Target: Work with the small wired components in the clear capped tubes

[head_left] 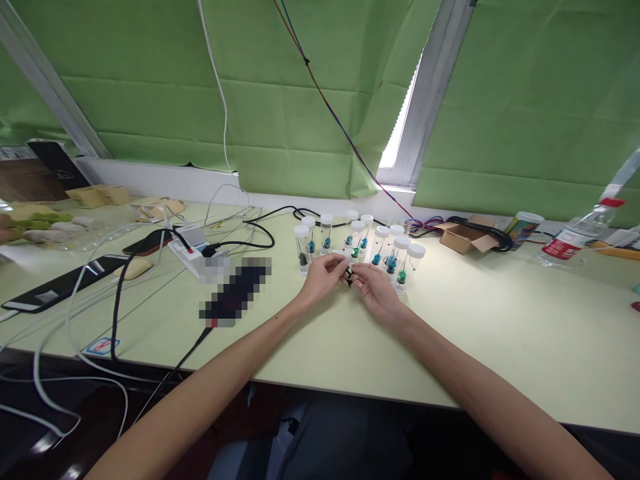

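Observation:
Just in front of a cluster of clear vials, my left hand [324,276] and my right hand [376,288] meet with fingers pinched. Between the fingertips is a small black piece [349,277]; its kind is too small to make out, and the fingers partly cover it. The vials have white caps and hold blue, green or dark little pieces on thin stems. A vial with a green piece [402,275] stands right of my right hand, and one with a dark piece [303,257] is left of my left hand.
To the left lie a white power strip [193,257], tangled cables, a long black device [70,283] and a pixelated dark item [235,292]. An open cardboard box [467,238], a printed canister [523,229] and a plastic bottle [565,243] stand on the right. The table's front edge [360,395] runs below my forearms.

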Tool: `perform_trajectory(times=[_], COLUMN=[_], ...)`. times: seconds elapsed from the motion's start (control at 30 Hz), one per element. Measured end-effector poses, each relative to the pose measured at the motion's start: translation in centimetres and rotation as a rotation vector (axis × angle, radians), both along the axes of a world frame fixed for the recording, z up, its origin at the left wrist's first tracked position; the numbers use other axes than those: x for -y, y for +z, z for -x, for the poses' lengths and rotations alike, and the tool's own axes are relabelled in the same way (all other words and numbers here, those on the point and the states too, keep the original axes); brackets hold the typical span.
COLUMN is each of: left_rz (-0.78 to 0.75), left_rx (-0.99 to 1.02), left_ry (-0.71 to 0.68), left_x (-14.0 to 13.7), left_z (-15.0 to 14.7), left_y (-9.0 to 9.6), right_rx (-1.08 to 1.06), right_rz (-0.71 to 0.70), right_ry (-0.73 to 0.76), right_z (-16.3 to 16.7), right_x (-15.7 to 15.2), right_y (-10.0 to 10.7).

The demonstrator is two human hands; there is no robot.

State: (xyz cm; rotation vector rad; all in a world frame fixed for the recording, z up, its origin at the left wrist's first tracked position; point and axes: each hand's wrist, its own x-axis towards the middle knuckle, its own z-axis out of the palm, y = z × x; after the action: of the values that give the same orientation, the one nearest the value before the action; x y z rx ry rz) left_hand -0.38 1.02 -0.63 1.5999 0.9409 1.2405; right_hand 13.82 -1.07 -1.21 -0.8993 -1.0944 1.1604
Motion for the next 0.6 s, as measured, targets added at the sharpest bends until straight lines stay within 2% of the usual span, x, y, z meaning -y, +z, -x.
perform_trajectory(times=[0.1, 0.3, 0.43, 0.6], left_rz=[0.011, 0.019, 0.026, 0.114], left_rx=[-0.010, -0.021, 0.005, 0.132], left_ry=[0.000, 0.020, 0.024, 0.024], left_x=[0.24, 0.28, -0.11, -0.34], left_z=[-0.02, 0.08, 0.11, -0.05], left_y=[0.39, 0.76, 0.33, -0.04], right_rx=[-0.084, -0.211, -0.231, -0.224], right_rz=[0.084, 0.160, 0.172, 0.141], right_ry=[0.052, 0.072, 0.100, 0.085], right_z=[-0.09, -0.36, -0.49, -0.31], right_x=[-0.51, -1.02, -0.98, -0.45], right_y=[-0.36, -0.54, -0.31, 0.16])
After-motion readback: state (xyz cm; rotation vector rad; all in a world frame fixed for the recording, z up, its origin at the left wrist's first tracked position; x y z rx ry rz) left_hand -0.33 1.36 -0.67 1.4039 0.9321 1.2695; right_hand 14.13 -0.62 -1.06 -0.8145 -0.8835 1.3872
